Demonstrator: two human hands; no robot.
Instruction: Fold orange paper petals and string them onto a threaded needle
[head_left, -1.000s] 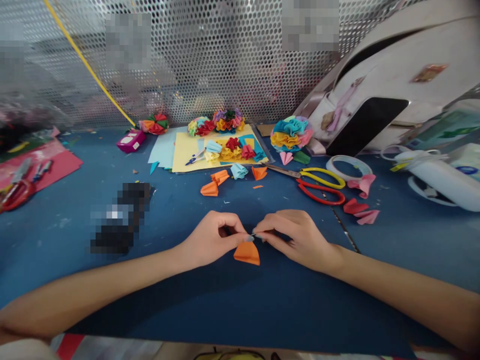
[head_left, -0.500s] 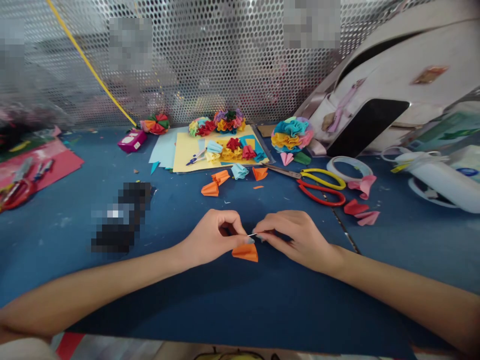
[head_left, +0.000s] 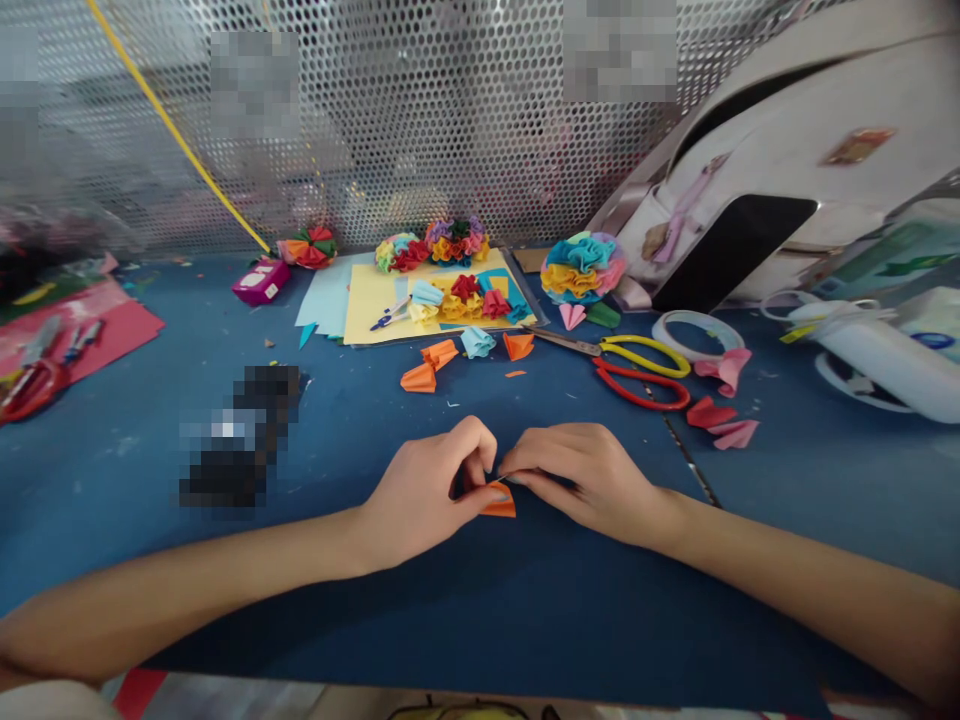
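My left hand (head_left: 439, 490) is closed in a pinch on a small piece of folded orange paper (head_left: 501, 502), much of it hidden behind the thumb. Just to the right, my right hand (head_left: 589, 480) pinches a thin, needle-like thing (head_left: 503, 479) that spans the narrow gap between the fingertips. Its exact kind is too small to tell. Beyond the hands lie pleated orange paper pieces (head_left: 418, 378), a light blue pleated piece (head_left: 478, 342) and another orange piece (head_left: 518, 346).
Scissors (head_left: 643, 386) with yellow and red handles lie right of centre, beside a tape roll (head_left: 705, 338). Paper flowers (head_left: 583, 268) stand near the perforated metal screen (head_left: 450, 120). A phone (head_left: 735, 250) leans on a pale backpack (head_left: 847, 110). A pixelated dark object (head_left: 240, 440) lies left.
My hands have come closer together, and less of the thin thing shows between them. The left thumb and fingers have shifted over the orange paper, which is more covered now.
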